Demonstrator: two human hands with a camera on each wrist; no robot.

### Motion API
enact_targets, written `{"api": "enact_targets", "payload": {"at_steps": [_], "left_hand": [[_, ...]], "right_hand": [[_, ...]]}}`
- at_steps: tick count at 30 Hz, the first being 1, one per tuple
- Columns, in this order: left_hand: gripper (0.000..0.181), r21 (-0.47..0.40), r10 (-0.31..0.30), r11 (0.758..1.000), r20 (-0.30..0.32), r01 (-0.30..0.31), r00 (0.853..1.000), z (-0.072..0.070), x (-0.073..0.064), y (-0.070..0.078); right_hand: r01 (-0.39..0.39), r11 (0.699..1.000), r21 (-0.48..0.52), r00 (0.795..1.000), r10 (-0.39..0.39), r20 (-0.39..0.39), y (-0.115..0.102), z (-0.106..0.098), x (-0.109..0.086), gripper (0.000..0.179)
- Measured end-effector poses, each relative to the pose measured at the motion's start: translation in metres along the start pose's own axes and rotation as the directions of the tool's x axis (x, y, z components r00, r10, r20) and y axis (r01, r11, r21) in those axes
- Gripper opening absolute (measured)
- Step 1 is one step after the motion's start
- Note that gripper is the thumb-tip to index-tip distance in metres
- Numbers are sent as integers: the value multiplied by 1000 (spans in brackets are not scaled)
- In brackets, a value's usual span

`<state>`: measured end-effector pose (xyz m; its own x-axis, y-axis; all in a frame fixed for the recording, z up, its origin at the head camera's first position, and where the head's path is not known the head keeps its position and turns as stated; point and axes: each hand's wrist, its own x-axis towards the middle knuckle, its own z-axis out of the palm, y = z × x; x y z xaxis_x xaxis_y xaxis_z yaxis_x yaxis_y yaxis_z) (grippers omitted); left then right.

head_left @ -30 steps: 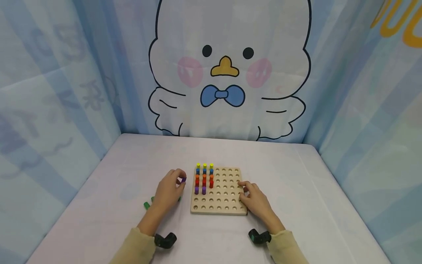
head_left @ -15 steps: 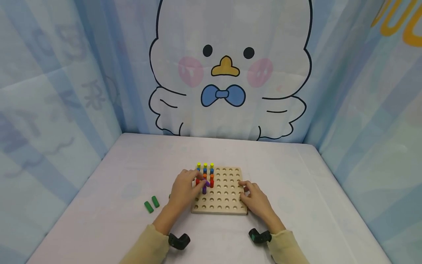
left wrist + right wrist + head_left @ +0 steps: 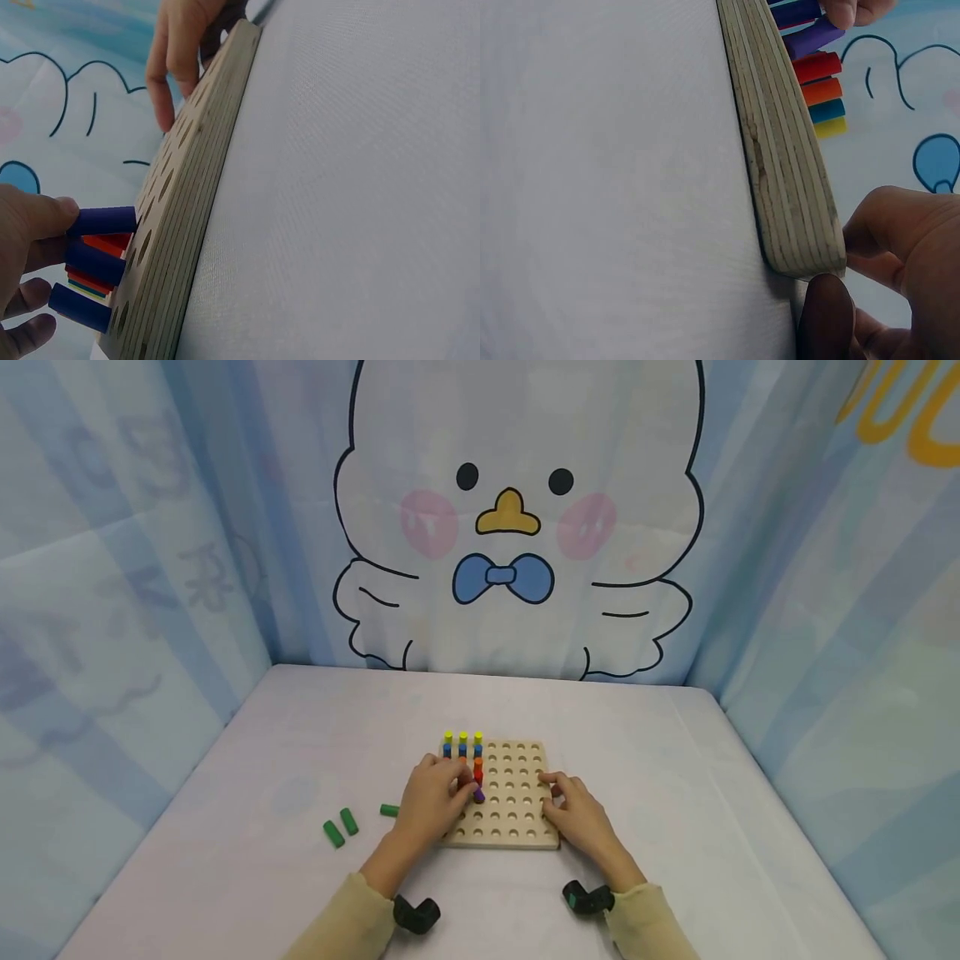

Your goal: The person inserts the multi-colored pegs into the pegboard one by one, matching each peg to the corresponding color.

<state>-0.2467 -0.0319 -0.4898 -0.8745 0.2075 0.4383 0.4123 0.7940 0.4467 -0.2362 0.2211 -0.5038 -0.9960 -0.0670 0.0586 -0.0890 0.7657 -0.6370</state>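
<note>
My left hand (image 3: 433, 800) pinches a purple peg (image 3: 478, 795) between thumb and fingertips. In the left wrist view this peg (image 3: 105, 220) has its lower end right at a hole in the wooden pegboard (image 3: 517, 842), beside two other purple pegs (image 3: 81, 307). Behind them in the board stand red, orange, blue and yellow pegs (image 3: 478, 738), row by row, partly hidden by the left hand. My right hand (image 3: 581, 814) grips the board's right edge; in the right wrist view its thumb (image 3: 826, 315) lies against the corner and its fingers bend over the holed face.
Several green pegs (image 3: 348, 821) lie on the white-covered table (image 3: 225, 860) left of the board, one (image 3: 389, 810) close to the left wrist. A patterned curtain (image 3: 510, 627) with a cartoon bird hangs behind and on both sides.
My left hand has carried the purple peg rightward from beside the board to the third column of the purple row, and the peg is now more upright. The right hand stays at the board's edge.
</note>
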Motion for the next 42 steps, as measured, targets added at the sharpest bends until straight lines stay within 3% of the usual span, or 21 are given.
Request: {"api": "enact_targets", "payload": {"at_steps": [8,14,20,25,30,36,39,42], "left_hand": [[12,32,22,999,12,-22,1000,-1,0,4],[8,84,81,993,60,-86,995,-3,-3,4],[16,37,93,995,72,-95,993,-5,-9,2],[18,-1,61,998,45,-61,997,-8,-15,-5],[23,-3,-62,998,65,62,996,-19,-17,-16],[23,103,-176,982,158,161,972,-40,-18,-27],[23,203,-225,963,235,179,945,-46,-19,-29],[20,298,-273,938,311,180,910,-47,-22,-30]], "right_hand": [[-8,1000,2,1000,8,0,-1,1,-1,40],[-4,1000,4,1000,4,-3,-1,2,-2,39],[-3,1000,12,1000,3,3,-2,1,-3,39],[-3,1000,15,1000,3,3,-1,2,-3,39],[2,1000,7,1000,-2,2,-2,3,-2,39],[11,1000,3,1000,-11,6,-3,3,-3,39],[10,1000,-1,1000,-10,5,-3,2,-3,39],[7,1000,-5,1000,-7,2,-2,2,-3,39]]}}
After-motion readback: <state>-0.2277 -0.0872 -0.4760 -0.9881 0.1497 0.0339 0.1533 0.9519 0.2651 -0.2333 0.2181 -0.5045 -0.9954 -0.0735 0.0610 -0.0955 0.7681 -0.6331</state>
